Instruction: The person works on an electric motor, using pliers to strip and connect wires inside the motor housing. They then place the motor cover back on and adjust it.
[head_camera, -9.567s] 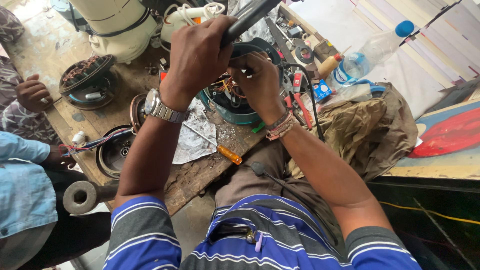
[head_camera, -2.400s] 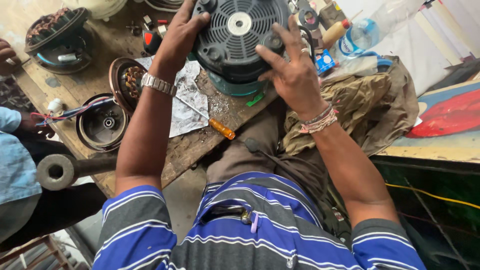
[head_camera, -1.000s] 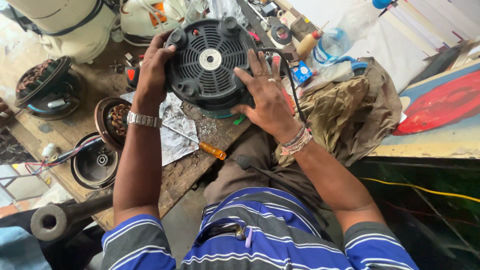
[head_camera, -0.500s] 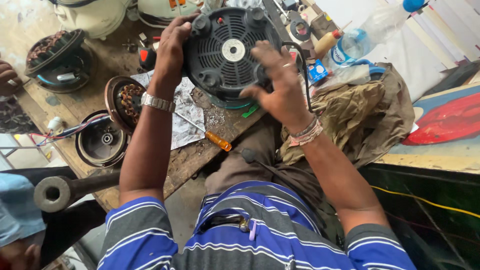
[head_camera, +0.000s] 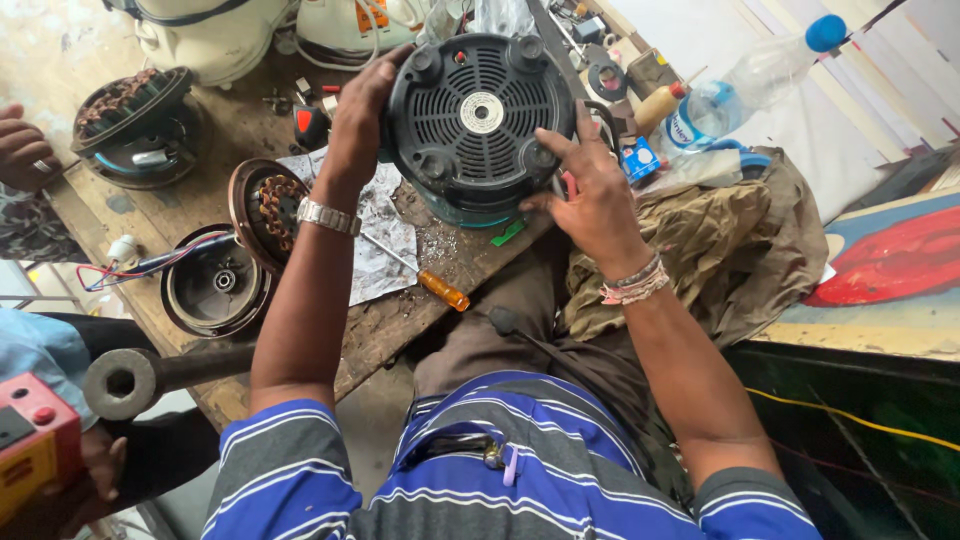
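You are holding the black vented appliance base (head_camera: 478, 118) upturned over the table's (head_camera: 400, 330) far edge, left hand (head_camera: 362, 110) clamped on its rim, right hand (head_camera: 590, 195) spread open against its side. Be keeping both grips firm so it is sitting level.

1. The round black appliance base (head_camera: 480, 120) is turned underside up, tilted toward me, held above the far worktop (head_camera: 250, 130).
2. Its vented grille has a pale centre disc and four stubby feet.
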